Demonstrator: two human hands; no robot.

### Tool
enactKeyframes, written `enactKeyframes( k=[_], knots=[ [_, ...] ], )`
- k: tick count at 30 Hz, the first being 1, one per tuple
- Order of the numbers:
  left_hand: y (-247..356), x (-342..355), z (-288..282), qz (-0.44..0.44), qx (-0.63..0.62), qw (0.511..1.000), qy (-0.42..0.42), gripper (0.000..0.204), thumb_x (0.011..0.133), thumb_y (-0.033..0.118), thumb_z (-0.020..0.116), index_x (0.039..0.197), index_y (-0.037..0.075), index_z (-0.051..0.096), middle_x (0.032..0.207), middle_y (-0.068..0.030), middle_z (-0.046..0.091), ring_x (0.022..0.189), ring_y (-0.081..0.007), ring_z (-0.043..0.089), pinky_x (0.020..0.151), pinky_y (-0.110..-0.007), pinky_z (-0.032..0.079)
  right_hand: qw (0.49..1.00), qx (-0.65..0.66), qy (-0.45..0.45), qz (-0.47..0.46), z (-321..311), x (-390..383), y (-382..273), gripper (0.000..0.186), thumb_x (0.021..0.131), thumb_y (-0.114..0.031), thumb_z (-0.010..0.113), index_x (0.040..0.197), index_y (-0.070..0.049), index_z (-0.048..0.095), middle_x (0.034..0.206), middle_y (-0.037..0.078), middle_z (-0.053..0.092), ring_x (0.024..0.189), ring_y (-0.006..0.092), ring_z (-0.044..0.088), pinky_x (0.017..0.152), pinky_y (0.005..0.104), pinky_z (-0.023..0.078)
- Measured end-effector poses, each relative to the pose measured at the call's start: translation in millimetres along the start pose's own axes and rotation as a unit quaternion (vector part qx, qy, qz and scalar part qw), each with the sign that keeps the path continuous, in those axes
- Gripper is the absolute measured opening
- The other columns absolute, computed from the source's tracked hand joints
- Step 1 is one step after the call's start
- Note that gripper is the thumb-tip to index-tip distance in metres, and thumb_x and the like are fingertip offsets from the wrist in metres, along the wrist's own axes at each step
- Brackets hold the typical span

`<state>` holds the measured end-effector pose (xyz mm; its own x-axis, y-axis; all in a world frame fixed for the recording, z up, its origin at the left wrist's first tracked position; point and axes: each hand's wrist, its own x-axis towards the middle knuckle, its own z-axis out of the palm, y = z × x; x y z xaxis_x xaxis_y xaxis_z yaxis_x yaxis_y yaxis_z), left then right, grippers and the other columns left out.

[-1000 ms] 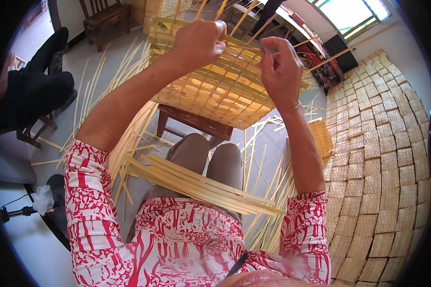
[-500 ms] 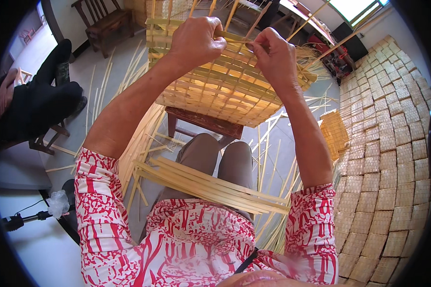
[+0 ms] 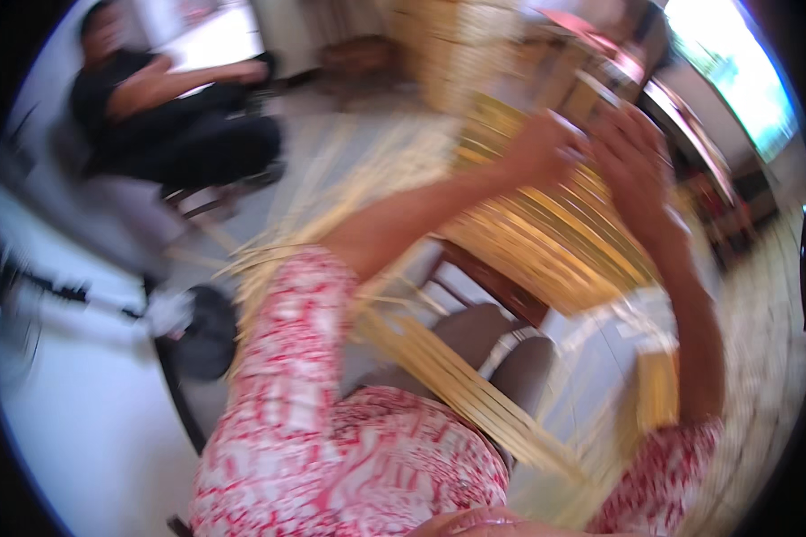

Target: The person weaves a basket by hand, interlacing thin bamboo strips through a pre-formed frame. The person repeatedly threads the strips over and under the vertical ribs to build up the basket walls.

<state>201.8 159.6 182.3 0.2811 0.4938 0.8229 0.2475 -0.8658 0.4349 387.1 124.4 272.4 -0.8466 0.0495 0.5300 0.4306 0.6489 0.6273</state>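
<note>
My left hand is curled at the top edge of the woven bamboo panel; what it grips is blurred. My right hand lies just right of it on the same edge, its fingers bent forward and smeared by motion. The yellow weave stands tilted beyond my knees on a dark wooden stool. Several long, pale bamboo strips lie across my lap.
A seated person in dark clothes is at upper left. A black stand with a plastic bag is at left. Loose strips cover floor; woven pieces line the right. A wooden chair stands behind.
The view has swung leftward and rotated, blurring everything and showing more of the seated person. My hands appear farther right in the picture and closer together; my right hand's pinch is no longer visible.
</note>
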Motion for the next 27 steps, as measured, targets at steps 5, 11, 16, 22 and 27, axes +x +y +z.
enactKeyframes(
  k=[5,11,16,22,27],
  knots=[
    [48,4,-15,-0.244,-0.027,0.969,-0.02,0.01,0.081,0.01,0.069,0.076,0.003,0.073,0.06,-0.0096,0.068,0.056,-0.0188,0.071,0.058,-0.032,0.056,0.988,0.045,-0.059,-0.132,-4,27,16,0.019,0.073,-0.006,0.066,0.091,-0.002,0.063,0.095,0.011,0.059,0.105,0.0278,0.06,0.111,0.0442,0.042],
    [58,8,-23,-0.224,-0.022,0.974,-0.022,0.015,0.087,0.008,0.065,0.077,0.002,0.074,0.058,-0.0064,0.068,0.053,-0.0136,0.07,0.057,-0.027,0.056,0.976,0.067,-0.084,-0.187,-13,36,24,0.017,0.07,-0.006,0.066,0.085,-0.003,0.06,0.084,0.008,0.052,0.089,0.0249,0.057,0.097,0.0394,0.048],
    [41,4,-12,-0.187,0.038,0.981,0.03,0.01,0.08,0.012,0.068,0.078,0.004,0.075,0.06,-0.012,0.067,0.057,-0.0236,0.069,0.056,-0.033,0.053,0.971,0.08,-0.126,-0.188,-10,34,27,0.013,0.072,-0.008,0.064,0.083,-0.004,0.058,0.082,0.007,0.051,0.081,0.0246,0.052,0.083,0.0367,0.046],
    [37,-2,-3,-0.168,0.097,0.977,0.09,0.009,0.071,0.013,0.071,0.071,0.004,0.07,0.067,-0.0196,0.064,0.066,-0.0395,0.064,0.057,-0.043,0.049,0.975,0.069,-0.143,-0.157,-6,34,15,0.015,0.072,-0.008,0.065,0.086,-0.004,0.06,0.083,0.007,0.053,0.082,0.0242,0.054,0.086,0.0352,0.042],
    [31,0,3,-0.185,0.122,0.972,0.079,0.01,0.07,0.01,0.067,0.075,0.008,0.075,0.07,-0.0171,0.066,0.071,-0.039,0.066,0.062,-0.044,0.052,0.956,-0.131,-0.26,-0.043,1,32,-21,0.012,0.077,-0.009,0.067,0.087,-0.004,0.063,0.081,0.007,0.059,0.082,0.0229,0.063,0.082,0.0354,0.046]
  ],
)
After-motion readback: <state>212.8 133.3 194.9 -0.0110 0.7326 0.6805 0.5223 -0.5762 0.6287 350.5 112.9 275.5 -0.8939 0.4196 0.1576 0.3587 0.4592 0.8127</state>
